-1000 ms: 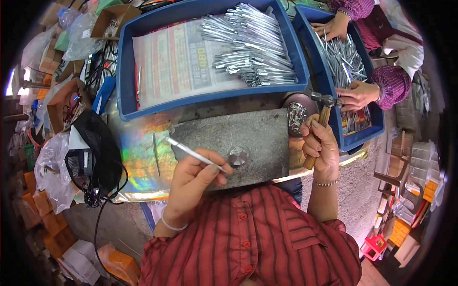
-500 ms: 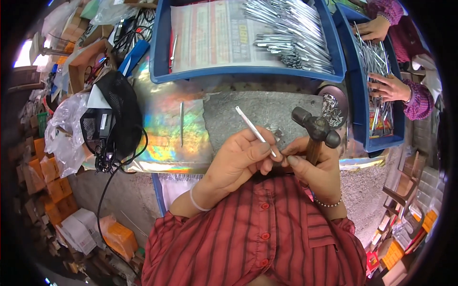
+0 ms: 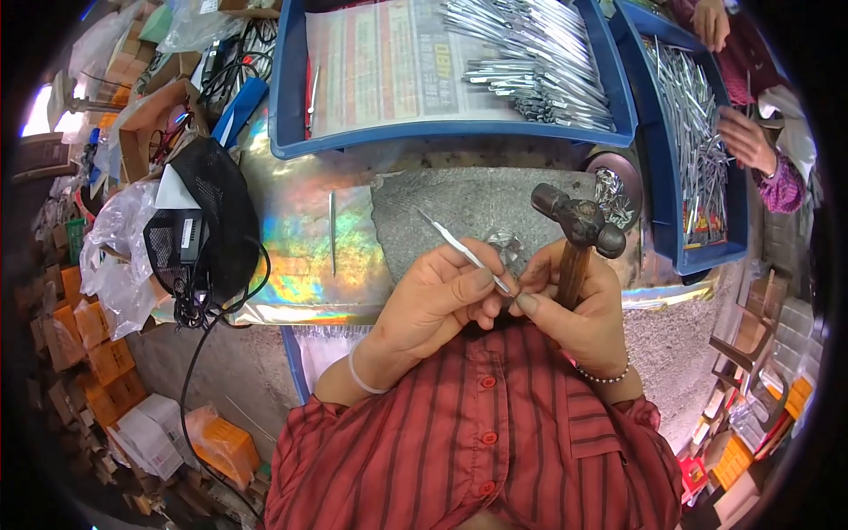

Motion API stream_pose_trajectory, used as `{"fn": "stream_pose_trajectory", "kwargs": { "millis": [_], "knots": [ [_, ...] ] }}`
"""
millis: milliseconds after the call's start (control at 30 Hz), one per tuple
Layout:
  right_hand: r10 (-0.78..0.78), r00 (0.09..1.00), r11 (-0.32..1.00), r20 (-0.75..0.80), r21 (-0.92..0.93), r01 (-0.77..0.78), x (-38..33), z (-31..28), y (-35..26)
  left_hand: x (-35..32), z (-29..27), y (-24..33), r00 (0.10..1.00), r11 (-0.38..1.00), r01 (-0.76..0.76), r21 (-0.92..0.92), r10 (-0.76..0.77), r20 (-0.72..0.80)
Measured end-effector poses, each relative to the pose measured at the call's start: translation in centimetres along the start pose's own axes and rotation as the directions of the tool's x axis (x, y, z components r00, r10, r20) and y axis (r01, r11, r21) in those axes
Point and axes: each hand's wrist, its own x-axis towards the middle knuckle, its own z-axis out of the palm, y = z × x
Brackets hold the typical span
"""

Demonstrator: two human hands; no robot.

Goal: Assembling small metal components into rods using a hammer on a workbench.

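Silver rod (image 3: pixel 458 245) diagonal, thin tip forward-left; left hand (image 3: pixel 434 302) pinching it, right hand (image 3: pixel 586 323) gripping hammer (image 3: pixel 583 224).

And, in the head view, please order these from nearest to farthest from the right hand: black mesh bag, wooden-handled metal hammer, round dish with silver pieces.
1. Hammer, held in the right hand.
2. Round dish, beyond it, upper right.
3. Mesh bag, far left.

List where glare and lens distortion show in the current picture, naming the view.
Head view: rainbow glare across the shiny table covering; head view: bright highlights on the metal strips in the large blue tray, whose near edge bows; head view: black, rounded corners; the hammer looks dark.
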Motion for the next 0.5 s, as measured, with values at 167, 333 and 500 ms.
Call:
{"fn": "stream_pose_trajectory", "kwargs": {
  "millis": [167, 333, 500],
  "knots": [
    [0.05, 0.996, 0.998, -0.074, 0.026, -0.048, 0.4, 0.3, -0.2, 0.0, 0.1, 0.0, 0.998, 0.992, -0.057, 0.109, 0.06, -0.025],
    [0.033, 0.995, 0.999, -0.092, 0.009, -0.033, 0.4, 0.0, 0.0, 0.0, 0.6, 0.0, 0.994, 0.98, -0.085, 0.179, 0.095, -0.048],
    [0.01, 0.997, 1.0, -0.074, -0.026, -0.012, 0.5, -0.3, 0.3, 0.1, 1.1, -0.3, 0.965, 0.856, -0.198, 0.478, 0.256, -0.06]
  ]
}}
